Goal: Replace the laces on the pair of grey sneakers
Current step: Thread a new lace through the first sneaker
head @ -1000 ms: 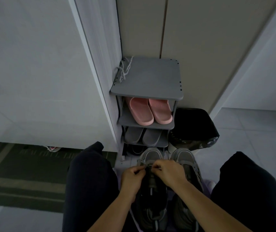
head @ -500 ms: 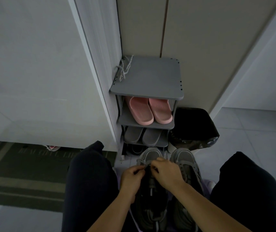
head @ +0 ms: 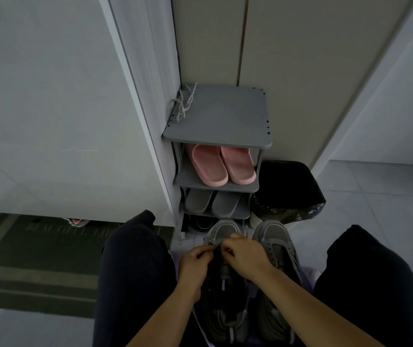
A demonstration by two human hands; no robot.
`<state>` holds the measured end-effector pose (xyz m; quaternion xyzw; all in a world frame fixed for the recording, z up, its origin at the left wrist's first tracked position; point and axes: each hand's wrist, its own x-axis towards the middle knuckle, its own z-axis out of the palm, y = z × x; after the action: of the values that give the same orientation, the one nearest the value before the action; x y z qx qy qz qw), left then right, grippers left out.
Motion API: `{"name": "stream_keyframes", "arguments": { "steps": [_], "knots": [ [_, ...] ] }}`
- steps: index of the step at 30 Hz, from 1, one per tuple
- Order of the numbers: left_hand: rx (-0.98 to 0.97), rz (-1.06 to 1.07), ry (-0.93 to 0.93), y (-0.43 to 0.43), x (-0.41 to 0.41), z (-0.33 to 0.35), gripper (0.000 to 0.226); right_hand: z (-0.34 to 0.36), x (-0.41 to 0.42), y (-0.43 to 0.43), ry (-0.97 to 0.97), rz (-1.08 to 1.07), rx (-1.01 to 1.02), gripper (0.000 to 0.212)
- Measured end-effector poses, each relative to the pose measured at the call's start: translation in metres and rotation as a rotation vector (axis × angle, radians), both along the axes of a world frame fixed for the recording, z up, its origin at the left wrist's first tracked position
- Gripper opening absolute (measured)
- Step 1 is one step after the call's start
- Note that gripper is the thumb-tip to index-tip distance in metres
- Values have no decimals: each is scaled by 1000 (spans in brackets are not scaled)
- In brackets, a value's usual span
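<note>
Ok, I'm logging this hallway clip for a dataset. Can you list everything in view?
shoe rack: one, grey, against the wall
loose laces: one bundle, pale, back left corner of the rack's top shelf
pink slippers: two, pink, second shelf
grey slippers: two, grey, third shelf
bin bag: one, black, floor right of the rack
doormat: one, dark green, floor at left
grey sneakers: two, grey, floor before the rack, toes toward it
grey lace: one, grey, toe end of the left sneaker
legs: two, dark trousers, flanking the sneakers
left hand: pinches the lace
right hand: pinches the lace
</note>
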<state>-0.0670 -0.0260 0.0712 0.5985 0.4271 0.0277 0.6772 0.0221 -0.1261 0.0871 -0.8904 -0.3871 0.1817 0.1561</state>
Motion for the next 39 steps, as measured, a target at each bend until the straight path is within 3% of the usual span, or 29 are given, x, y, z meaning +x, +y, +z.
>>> {"name": "stream_keyframes", "arguments": {
  "steps": [10,14,23,26,29,34,39],
  "knots": [
    [52,-18,10,-1,0,0,23,5,3,0,1,77,-51,25],
    [59,-21,6,-2,0,0,21,3,-3,2,-3,-5,-32,24],
    [-222,57,24,4,8,-3,12,-2,-10,9,49,-100,-11,24],
    [-138,121,5,4,14,-2,12,-3,-6,3,68,-143,-9,32],
    [18,248,-99,15,19,13,11,-1,1,-4,84,-217,-45,50],
    [-110,572,-470,91,19,72,32,0,4,-13,188,-338,1,77],
    [207,786,-616,197,-3,139,27,4,7,-19,383,-414,43,83]
  ]
}}
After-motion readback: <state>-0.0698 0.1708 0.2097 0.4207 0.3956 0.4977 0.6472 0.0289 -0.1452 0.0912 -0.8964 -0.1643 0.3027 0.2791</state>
